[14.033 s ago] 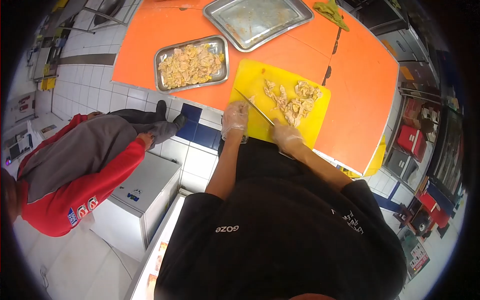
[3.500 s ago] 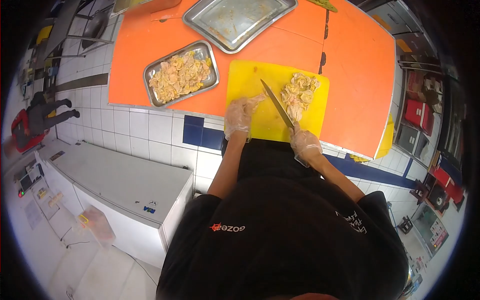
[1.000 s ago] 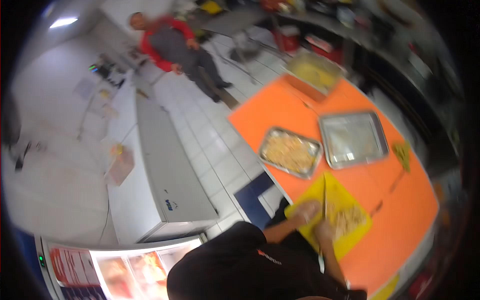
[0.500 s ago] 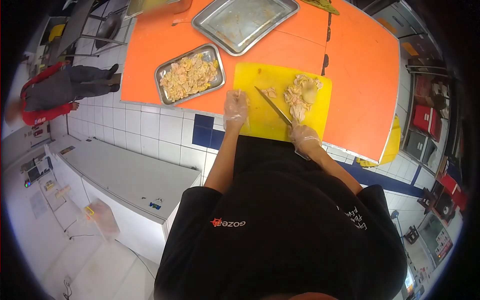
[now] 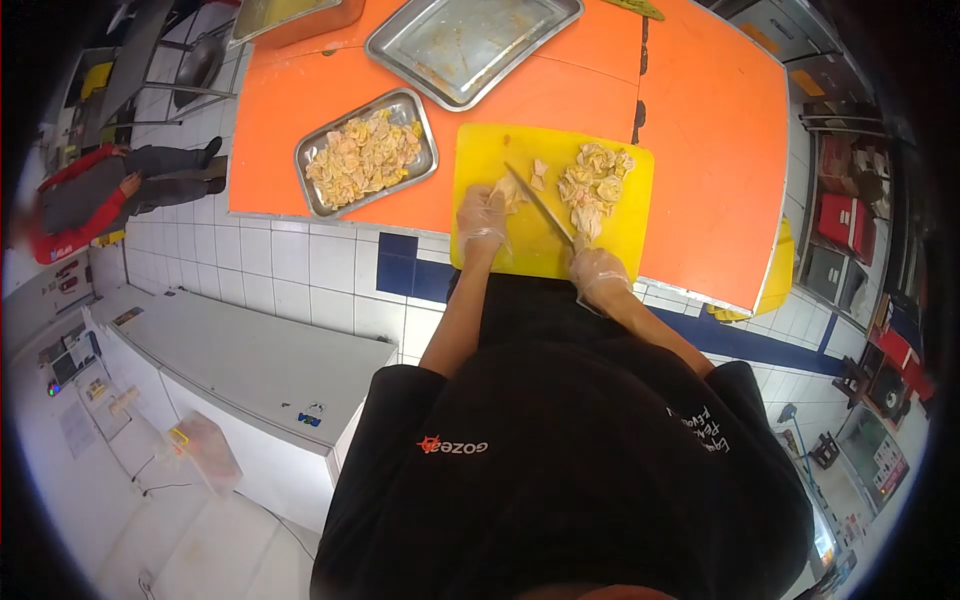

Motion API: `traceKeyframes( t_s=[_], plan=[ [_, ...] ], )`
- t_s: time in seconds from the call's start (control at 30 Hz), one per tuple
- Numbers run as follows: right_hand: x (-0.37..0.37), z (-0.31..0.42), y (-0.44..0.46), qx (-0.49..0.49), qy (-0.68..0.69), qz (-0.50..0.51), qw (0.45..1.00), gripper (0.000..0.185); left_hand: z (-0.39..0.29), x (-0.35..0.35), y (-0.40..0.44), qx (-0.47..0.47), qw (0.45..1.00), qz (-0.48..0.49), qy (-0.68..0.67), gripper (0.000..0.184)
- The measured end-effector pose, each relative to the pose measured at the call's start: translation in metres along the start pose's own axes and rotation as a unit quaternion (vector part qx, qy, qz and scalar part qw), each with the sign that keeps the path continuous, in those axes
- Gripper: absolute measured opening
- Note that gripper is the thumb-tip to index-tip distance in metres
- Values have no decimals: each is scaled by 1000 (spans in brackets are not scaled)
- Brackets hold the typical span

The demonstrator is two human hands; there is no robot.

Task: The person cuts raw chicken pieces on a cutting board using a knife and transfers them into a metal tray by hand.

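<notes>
My left hand (image 5: pixel 482 218), in a clear plastic glove, has its fingers closed on a pale piece of raw chicken (image 5: pixel 513 193) at the left of the yellow cutting board (image 5: pixel 625 245). My right hand (image 5: pixel 600 272), gloved too, grips a knife (image 5: pixel 541 206) at the board's near edge. The blade slants up and left over the board, beside that piece. A small cut piece (image 5: pixel 539 172) lies right of the knife tip. Farther right is a heap of raw chicken pieces (image 5: pixel 597 175). The knife's handle is mostly hidden in my fist.
Left of the board stands a small metal tray (image 5: pixel 428 165) full of chicken pieces. Behind it lies a larger metal tray (image 5: pixel 470 50) on the orange table (image 5: pixel 710 150). A white chest freezer (image 5: pixel 250 340) is at the lower left. Another person (image 5: pixel 100 190) stands at the far left.
My left hand has moved right onto the board and now holds a chicken piece beside the blade. The round blurred spot over the heap is gone. The view has shifted slightly.
</notes>
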State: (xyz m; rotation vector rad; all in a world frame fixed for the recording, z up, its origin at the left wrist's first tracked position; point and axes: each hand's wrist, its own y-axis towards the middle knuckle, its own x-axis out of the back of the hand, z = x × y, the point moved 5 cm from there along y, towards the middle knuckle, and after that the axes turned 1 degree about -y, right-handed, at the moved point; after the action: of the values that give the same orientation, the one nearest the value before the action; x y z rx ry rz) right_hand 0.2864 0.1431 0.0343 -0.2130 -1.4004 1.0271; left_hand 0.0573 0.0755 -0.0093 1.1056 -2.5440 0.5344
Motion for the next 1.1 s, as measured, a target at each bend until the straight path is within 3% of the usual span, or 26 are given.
traceKeyframes(
  t_s=[0.07, 0.1, 0.2, 0.27, 0.33, 0.47, 0.7, 0.77, 0.87, 0.93, 1.03, 1.1],
  plan=[
    [4, -8, 12, -27, 0, 1, 1000, 39, -11, 13, 1, 60, 989, 24, 131, 29],
    [11, -11, 14, -34, -7, -22, 999, 39, -11, 18, 1, 61, 989, 25, 131, 29],
    [30, -7, 3, -37, -6, -35, 999, 40, -14, 20, 0, 0, 974, 28, 227, 29],
    [29, 3, -3, -31, 0, -27, 999, 40, -29, 26, -4, -182, 936, -108, 281, 24],
    [15, 16, -10, 24, -13, -15, 1000, 39, -21, 18, 0, -168, 953, -56, 245, 21],
    [6, 17, -5, -1, -20, 20, 1000, 34, -7, 8, 0, -151, 965, 52, 208, 15],
    [10, 22, -8, -5, -28, 42, 999, 29, -21, 8, -2, -153, 969, 14, 192, 15],
    [3, 25, -4, -7, -33, 51, 998, 28, -1, -1, 2, -146, 962, 65, 221, 16],
    [-13, 30, 22, -28, -12, 76, 997, 26, 4, -6, 2, -171, 952, 70, 244, 16],
    [-24, 45, 64, 45, -7, 3, 999, 33, 4, -7, 2, -171, 946, 80, 263, 16],
    [-7, 79, 94, 44, 7, -16, 999, 35, 9, -8, 3, -169, 948, 85, 255, 17],
    [-2, 63, 69, 29, 3, 19, 999, 31, 11, -6, 3, -167, 955, 83, 230, 17]
  ],
)
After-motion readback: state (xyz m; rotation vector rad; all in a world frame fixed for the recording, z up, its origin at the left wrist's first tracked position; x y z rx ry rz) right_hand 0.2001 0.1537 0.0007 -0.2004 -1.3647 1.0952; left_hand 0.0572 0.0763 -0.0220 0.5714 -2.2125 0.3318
